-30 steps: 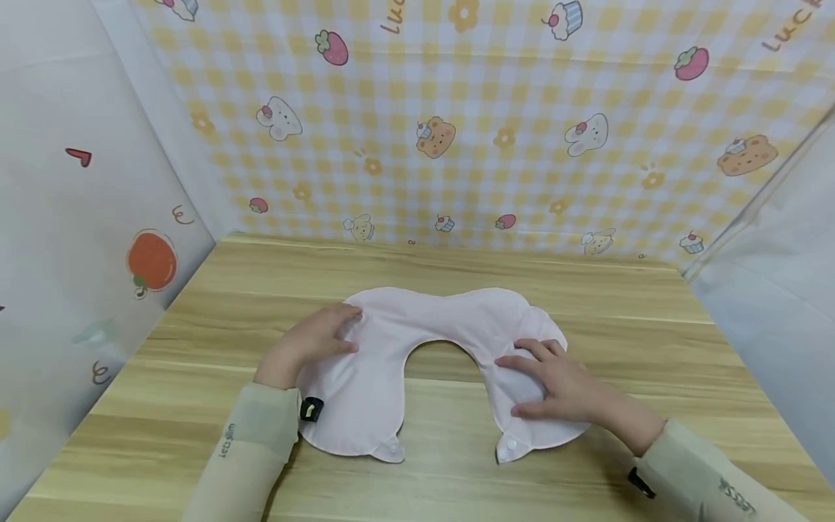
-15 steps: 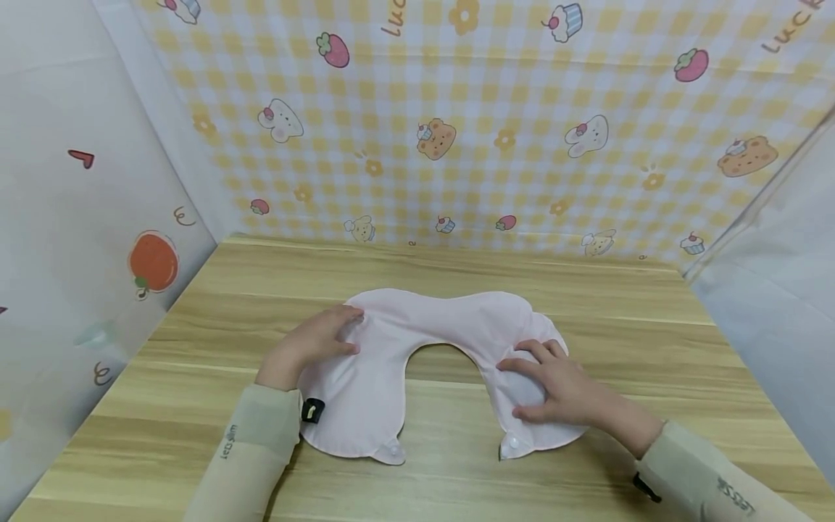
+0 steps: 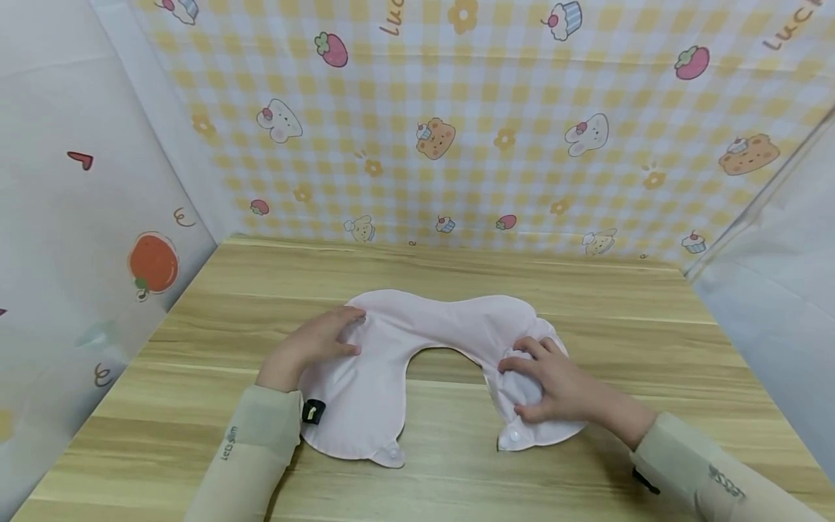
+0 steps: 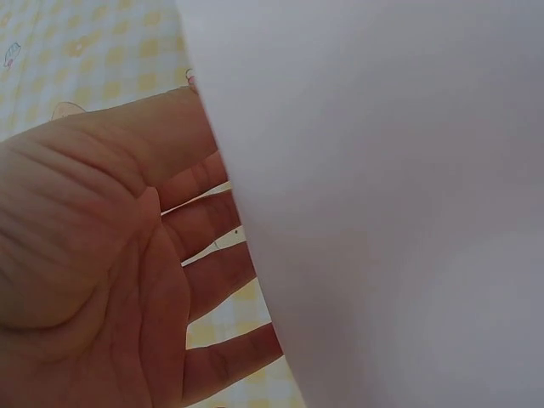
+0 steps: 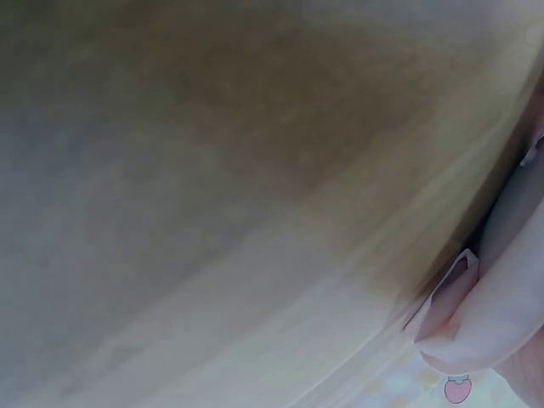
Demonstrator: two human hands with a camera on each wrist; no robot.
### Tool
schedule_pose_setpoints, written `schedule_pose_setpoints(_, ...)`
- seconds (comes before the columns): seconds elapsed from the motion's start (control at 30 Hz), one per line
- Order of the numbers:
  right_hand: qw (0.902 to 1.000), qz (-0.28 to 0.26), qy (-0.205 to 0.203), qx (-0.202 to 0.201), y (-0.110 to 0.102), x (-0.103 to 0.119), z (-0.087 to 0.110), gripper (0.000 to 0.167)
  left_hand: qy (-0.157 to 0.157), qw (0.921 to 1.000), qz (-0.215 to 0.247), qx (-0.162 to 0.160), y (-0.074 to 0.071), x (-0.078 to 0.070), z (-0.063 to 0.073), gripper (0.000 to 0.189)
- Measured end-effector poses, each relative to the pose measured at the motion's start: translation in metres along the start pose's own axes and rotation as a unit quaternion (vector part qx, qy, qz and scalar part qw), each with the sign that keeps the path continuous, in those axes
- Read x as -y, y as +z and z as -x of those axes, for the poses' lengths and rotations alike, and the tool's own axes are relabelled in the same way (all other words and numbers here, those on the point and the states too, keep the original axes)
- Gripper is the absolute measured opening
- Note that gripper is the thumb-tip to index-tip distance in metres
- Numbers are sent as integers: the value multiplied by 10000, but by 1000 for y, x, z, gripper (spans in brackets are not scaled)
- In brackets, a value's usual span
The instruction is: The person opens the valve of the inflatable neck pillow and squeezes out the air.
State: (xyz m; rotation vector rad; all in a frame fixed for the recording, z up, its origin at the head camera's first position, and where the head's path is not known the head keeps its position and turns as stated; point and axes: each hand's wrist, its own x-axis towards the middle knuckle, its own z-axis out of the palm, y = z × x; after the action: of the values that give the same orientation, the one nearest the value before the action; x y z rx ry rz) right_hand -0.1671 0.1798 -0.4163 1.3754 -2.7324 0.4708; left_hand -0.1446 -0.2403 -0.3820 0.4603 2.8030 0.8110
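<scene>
Head view: the pale-pink, U-shaped fabric piece [image 3: 367, 409] lies beneath and between your hands on the wood-grain table [image 3: 450, 442]. Your left hand [image 3: 313, 342] rests there, thumb and fingers apart; your right hand [image 3: 559, 383] touches with bent fingers, grip unclear.

Neck pillow [image 3: 445, 323] on table [image 3: 450, 428], backdrop [image 3: 479, 101] behind both

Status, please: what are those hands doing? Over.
Left hand resting on left side of pink U-shaped cushion. Right hand gripping its right side. Cushion on wood-grain table. No obstruction seen.
</scene>
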Motion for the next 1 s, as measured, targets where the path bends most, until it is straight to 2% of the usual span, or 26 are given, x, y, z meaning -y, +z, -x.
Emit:
schedule_pose_setpoints(0.13, 9999, 74, -72, -21, 0, -1, -3, 56, 108, 9999, -1, -44, 0, 0, 0, 61)
schedule_pose_setpoints(0.37, 9999, 98, -101, 39, 1, -2, -6, 56, -25, 10000, -29, 49, 2, -1, -3, 61)
schedule_pose_setpoints(1.0, 9998, 117, -120, 78, 0, 0, -9, 55, -31, 9999, -26, 95, 3, -5, -4, 59)
